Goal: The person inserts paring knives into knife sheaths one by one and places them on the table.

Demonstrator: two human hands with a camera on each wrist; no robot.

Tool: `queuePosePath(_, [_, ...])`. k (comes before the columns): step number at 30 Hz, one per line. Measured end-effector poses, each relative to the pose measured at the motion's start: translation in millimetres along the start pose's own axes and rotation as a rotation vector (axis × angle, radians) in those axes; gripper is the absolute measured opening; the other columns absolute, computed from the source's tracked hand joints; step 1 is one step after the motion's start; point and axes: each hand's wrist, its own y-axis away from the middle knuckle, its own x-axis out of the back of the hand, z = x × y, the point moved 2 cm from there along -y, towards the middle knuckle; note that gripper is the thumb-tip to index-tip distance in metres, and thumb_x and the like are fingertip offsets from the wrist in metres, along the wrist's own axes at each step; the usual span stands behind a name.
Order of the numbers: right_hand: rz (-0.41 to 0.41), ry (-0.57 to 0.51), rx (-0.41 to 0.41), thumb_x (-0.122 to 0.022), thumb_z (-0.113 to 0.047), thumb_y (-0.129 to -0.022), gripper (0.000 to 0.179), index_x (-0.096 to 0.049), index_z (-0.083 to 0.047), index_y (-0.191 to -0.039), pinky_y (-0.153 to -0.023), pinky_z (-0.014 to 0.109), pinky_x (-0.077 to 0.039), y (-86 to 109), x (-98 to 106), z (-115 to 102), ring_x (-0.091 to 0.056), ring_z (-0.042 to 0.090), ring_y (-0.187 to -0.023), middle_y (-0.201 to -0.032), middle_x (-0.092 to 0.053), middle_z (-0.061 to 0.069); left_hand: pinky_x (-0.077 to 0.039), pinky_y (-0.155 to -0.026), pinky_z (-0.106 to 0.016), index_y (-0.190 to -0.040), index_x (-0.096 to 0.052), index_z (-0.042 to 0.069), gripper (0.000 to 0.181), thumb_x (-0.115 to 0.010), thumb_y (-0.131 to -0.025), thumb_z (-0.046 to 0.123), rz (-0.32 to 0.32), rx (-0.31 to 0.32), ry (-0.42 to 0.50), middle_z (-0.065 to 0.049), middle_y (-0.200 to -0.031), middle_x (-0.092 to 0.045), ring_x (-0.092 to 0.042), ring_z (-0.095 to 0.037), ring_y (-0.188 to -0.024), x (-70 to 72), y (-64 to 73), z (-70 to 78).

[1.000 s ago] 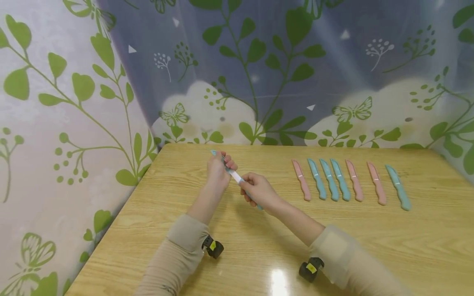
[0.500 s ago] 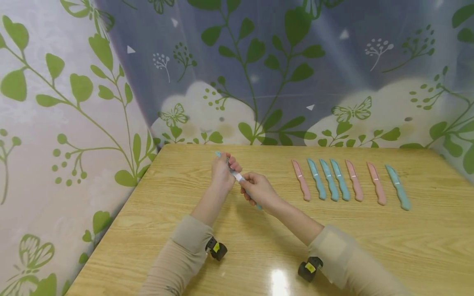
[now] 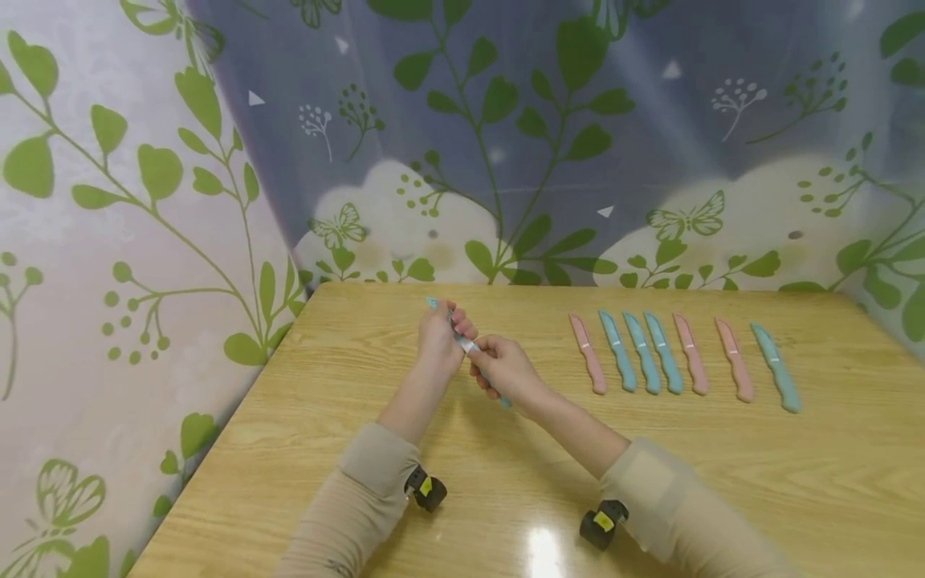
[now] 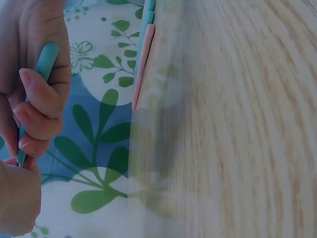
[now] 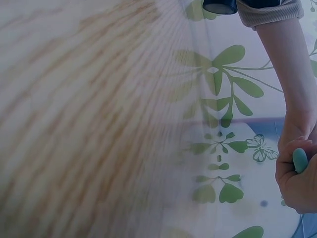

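Above the table, both hands are on one small knife (image 3: 467,346) with a blue-green handle and a white blade. My right hand (image 3: 510,371) grips the handle, whose rounded end shows in the left wrist view as a blue-green handle (image 4: 47,58). My left hand (image 3: 438,340) has its fingers curled round a blue blade sheath (image 3: 432,303), its tip poking out past the thumb. Only a short stretch of white blade is visible between the hands; the rest is hidden. In the right wrist view, the handle end (image 5: 300,160) sticks out of my right hand (image 5: 296,191).
On the wooden table (image 3: 289,466), to the right, several sheathed knives lie in a row, among them a pink knife (image 3: 588,353), a blue knife (image 3: 617,352) and a blue-green knife (image 3: 776,368) at the far end. A patterned curtain (image 3: 535,144) hangs behind.
My left hand has moved right and slightly down toward the right hand, so less white blade shows between them. The right hand has stayed almost still. The row of knives is unchanged.
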Motion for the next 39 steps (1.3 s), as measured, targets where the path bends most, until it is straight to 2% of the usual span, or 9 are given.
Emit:
queuePosePath(7, [0.009, 0.010, -0.001, -0.044, -0.011, -0.098, 0.020, -0.049, 0.008, -0.105, -0.042, 0.016, -0.032, -1.3, 2.3, 1.3, -0.038, 0.008, -0.048, -0.071, -0.049, 0.006, -0.028, -0.050, -0.018, -0.086, -0.032, 0.011, 0.023, -0.023, -0.103, 0.024, -0.008, 0.019, -0.012, 0.002, -0.067, -0.031, -0.030, -0.007, -0.051, -2.3, -0.2, -3.7])
queuePosePath(12, [0.032, 0.011, -0.006, -0.045, -0.012, -0.098, 0.022, -0.049, 0.009, -0.106, -0.042, 0.016, -0.032, -2.3, 3.7, 1.3, -0.039, 0.008, -0.048, -0.072, -0.050, 0.007, -0.027, -0.049, -0.018, -0.086, -0.033, 0.011, 0.022, -0.024, -0.104, 0.022, -0.011, 0.010, -0.020, 0.002, -0.067, -0.030, -0.029, -0.007, -0.051, -5.4, -1.6, -5.0])
queuePosePath(16, [0.038, 0.003, -0.003, -0.045, -0.012, -0.098, 0.019, -0.050, 0.006, -0.101, -0.042, 0.016, -0.032, -1.0, 4.0, -0.6, -0.039, 0.008, -0.048, -0.072, -0.051, 0.008, -0.027, -0.050, -0.018, -0.086, -0.032, 0.012, 0.023, -0.024, -0.103, 0.024, -0.020, 0.011, -0.028, 0.003, -0.066, -0.031, -0.030, -0.007, -0.051, -6.7, 0.2, -5.5])
queuePosePath(23, [-0.001, -0.031, 0.014, -0.042, -0.011, -0.099, 0.018, -0.047, 0.006, -0.098, -0.040, 0.016, -0.030, 0.4, 3.5, -0.2, -0.037, 0.008, -0.046, -0.068, -0.048, 0.004, -0.029, -0.051, -0.017, -0.085, -0.032, 0.013, 0.025, -0.023, -0.103, 0.028, -0.049, 0.005, -0.059, 0.003, -0.067, -0.031, -0.031, -0.007, -0.053, -7.2, 7.0, -7.4])
queuePosePath(27, [0.026, -0.070, 0.006, -0.042, -0.009, -0.098, 0.014, -0.047, 0.002, -0.093, -0.040, 0.016, -0.030, -0.4, 5.7, 3.1, -0.037, 0.008, -0.046, -0.070, -0.049, 0.005, -0.032, -0.054, -0.018, -0.085, -0.032, 0.013, 0.026, -0.022, -0.103, 0.029, -0.072, 0.000, -0.095, 0.002, -0.069, -0.032, -0.032, -0.009, -0.056, -9.6, 8.2, -10.6])
queuePosePath(33, [0.059, -0.097, 0.001, -0.044, -0.009, -0.095, 0.017, -0.048, 0.000, -0.082, -0.038, 0.016, -0.029, -1.1, 10.3, 3.7, -0.036, 0.008, -0.042, -0.061, -0.047, 0.002, -0.033, -0.056, -0.020, -0.086, -0.032, 0.012, 0.024, -0.021, -0.103, 0.026, -0.086, 0.016, -0.123, 0.001, -0.073, -0.031, -0.032, -0.011, -0.060, -14.0, 5.8, -14.6])
queuePosePath(36, [0.059, -0.108, -0.003, -0.045, -0.010, -0.095, 0.017, -0.048, 0.002, -0.084, -0.039, 0.017, -0.032, -2.4, 12.9, 1.8, -0.038, 0.008, -0.043, -0.063, -0.048, 0.003, -0.035, -0.060, -0.021, -0.089, -0.032, 0.011, 0.023, -0.021, -0.103, 0.025, -0.101, 0.033, -0.141, 0.000, -0.076, -0.034, -0.035, -0.012, -0.064, -16.0, 2.9, -13.9])
queuePosePath(39, [0.056, -0.049, 0.011, -0.049, -0.010, -0.094, 0.017, -0.049, 0.007, -0.093, -0.045, 0.018, -0.042, -4.3, 18.2, 1.6, -0.047, 0.009, -0.049, -0.070, -0.052, 0.007, -0.039, -0.069, -0.023, -0.095, -0.034, 0.009, 0.022, -0.022, -0.103, 0.025, -0.117, 0.055, -0.185, -0.003, -0.082, -0.038, -0.039, -0.014, -0.072, -16.4, 0.2, -12.4])
